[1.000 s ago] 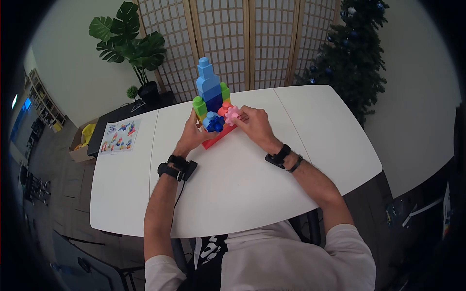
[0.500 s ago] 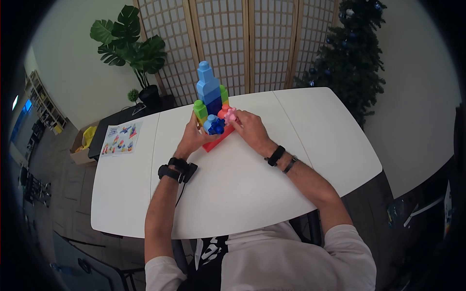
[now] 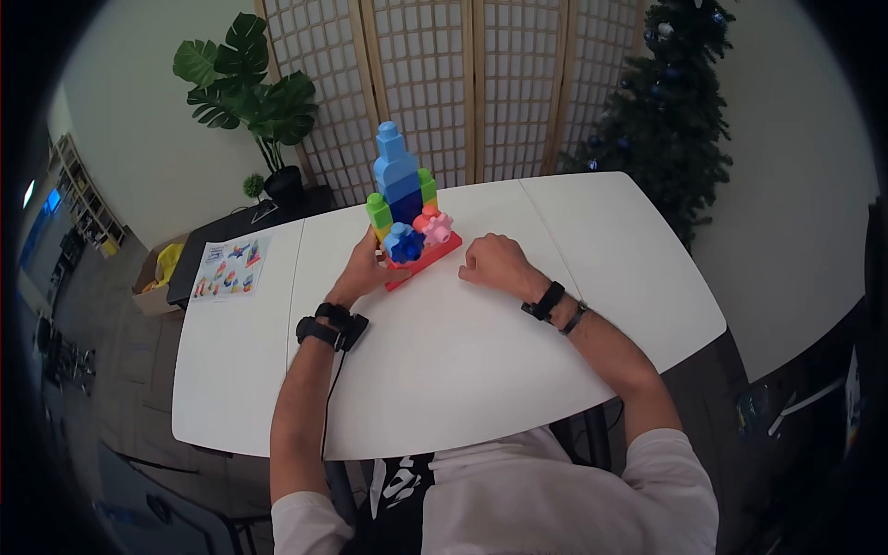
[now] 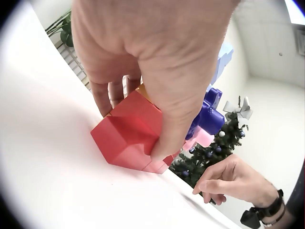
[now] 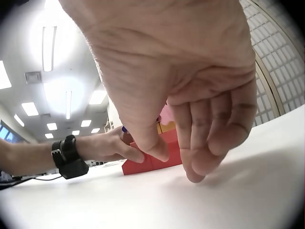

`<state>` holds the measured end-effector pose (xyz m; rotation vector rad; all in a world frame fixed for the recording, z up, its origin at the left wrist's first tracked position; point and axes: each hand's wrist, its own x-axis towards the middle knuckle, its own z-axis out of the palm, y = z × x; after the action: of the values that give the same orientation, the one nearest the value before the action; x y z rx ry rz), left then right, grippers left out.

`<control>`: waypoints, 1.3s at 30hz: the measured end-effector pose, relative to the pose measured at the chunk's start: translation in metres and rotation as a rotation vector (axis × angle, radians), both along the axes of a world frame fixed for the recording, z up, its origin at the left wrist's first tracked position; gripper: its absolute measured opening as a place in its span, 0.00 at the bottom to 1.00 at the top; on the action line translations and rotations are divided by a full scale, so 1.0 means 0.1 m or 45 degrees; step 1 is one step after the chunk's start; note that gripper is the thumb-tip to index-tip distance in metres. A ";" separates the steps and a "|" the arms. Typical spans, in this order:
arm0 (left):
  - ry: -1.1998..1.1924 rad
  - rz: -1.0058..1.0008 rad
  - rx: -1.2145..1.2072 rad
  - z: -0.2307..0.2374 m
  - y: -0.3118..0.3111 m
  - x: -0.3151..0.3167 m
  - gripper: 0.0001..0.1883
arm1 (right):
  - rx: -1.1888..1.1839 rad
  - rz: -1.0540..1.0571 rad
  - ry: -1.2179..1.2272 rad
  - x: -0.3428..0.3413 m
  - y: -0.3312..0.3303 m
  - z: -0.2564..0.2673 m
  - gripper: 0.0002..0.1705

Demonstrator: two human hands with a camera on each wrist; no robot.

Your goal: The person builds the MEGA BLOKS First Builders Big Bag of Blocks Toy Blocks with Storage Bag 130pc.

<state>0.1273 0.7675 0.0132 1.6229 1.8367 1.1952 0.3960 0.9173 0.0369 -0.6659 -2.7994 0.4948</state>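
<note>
A toy block build stands on the white table, its red base (image 3: 435, 258) at the bottom. My left hand (image 3: 363, 272) grips the base's left end, thumb over the near side and fingers behind, as the left wrist view shows on the red block (image 4: 128, 129). Light blue blocks (image 3: 397, 174) form the tall middle, with green blocks (image 3: 377, 207) at its sides. A dark blue gear (image 3: 405, 245) and a pink gear (image 3: 438, 228) sit at the front. My right hand (image 3: 499, 263) is apart from the build, low over the table, fingers loosely curled around nothing.
A printed sheet of model pictures (image 3: 228, 270) lies at the left of the white table (image 3: 444, 370). Behind stand a lattice screen (image 3: 425, 83), a potted plant (image 3: 245, 92) and a decorated tree (image 3: 661, 120). A cardboard box (image 3: 157, 291) is beyond the left edge.
My right hand has let go of the pink gear and moved right and nearer to me. The pink gear stays on the build. My left hand stays at the red base.
</note>
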 end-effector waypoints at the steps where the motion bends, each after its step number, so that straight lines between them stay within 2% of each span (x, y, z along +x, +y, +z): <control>1: -0.001 0.000 0.006 -0.01 0.02 -0.01 0.55 | 0.055 -0.071 0.102 0.01 0.00 0.00 0.14; 2: -0.011 0.013 0.019 -0.02 0.02 -0.03 0.53 | 0.107 -0.138 0.203 0.02 0.00 -0.01 0.12; 6: 0.016 0.014 -0.051 0.03 0.01 -0.10 0.49 | -0.035 -0.148 0.114 0.05 0.05 0.09 0.16; 8: -0.056 -0.032 -0.077 0.03 0.01 -0.14 0.50 | -0.033 -0.024 0.301 0.00 0.18 -0.09 0.28; 9: -0.131 -0.075 -0.101 0.03 0.03 -0.15 0.51 | -0.032 -0.025 0.305 -0.04 0.25 -0.18 0.28; 11: -0.170 -0.099 -0.137 -0.01 0.06 -0.19 0.52 | -0.144 0.143 0.427 -0.12 0.31 -0.26 0.39; 12: -0.212 -0.123 -0.176 -0.02 0.07 -0.21 0.53 | -0.141 0.149 0.430 -0.16 0.36 -0.29 0.39; 14: -0.195 -0.134 -0.167 0.05 0.03 -0.13 0.51 | -0.438 0.245 0.308 -0.25 0.41 -0.23 0.38; 15: -0.181 -0.149 -0.161 0.09 0.01 -0.10 0.48 | -0.438 0.248 0.309 -0.27 0.42 -0.22 0.38; 17: -0.217 -0.155 -0.198 0.06 0.03 -0.13 0.50 | -0.452 0.197 0.203 -0.30 0.44 -0.23 0.38; 25: -0.219 -0.201 -0.215 0.08 0.04 -0.09 0.52 | -0.522 0.244 0.240 -0.33 0.53 -0.29 0.37; 31: -0.148 -0.273 -0.281 0.18 -0.02 -0.18 0.61 | -0.567 0.240 0.160 -0.28 0.57 -0.29 0.38; 33: -0.326 -0.107 -0.101 0.36 -0.09 -0.25 0.66 | -0.604 0.261 0.187 -0.27 0.56 -0.28 0.39; 34: -0.325 -0.108 -0.106 0.45 -0.06 -0.25 0.66 | -0.587 0.243 0.151 -0.24 0.52 -0.21 0.39; 36: -0.337 -0.084 0.200 0.70 0.07 -0.29 0.64 | -0.578 0.236 0.104 -0.23 0.48 -0.18 0.40; 37: -0.343 -0.073 0.198 0.81 0.13 -0.26 0.64 | -0.582 0.215 0.101 -0.24 0.49 -0.18 0.40; 39: -0.122 -0.143 0.343 1.02 0.29 -0.10 0.59 | -0.581 0.196 0.092 -0.26 0.49 -0.19 0.40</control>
<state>0.1176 0.7967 0.1155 1.7498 1.5580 1.4928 0.3704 0.9667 0.0175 -0.4989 -2.6962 1.1843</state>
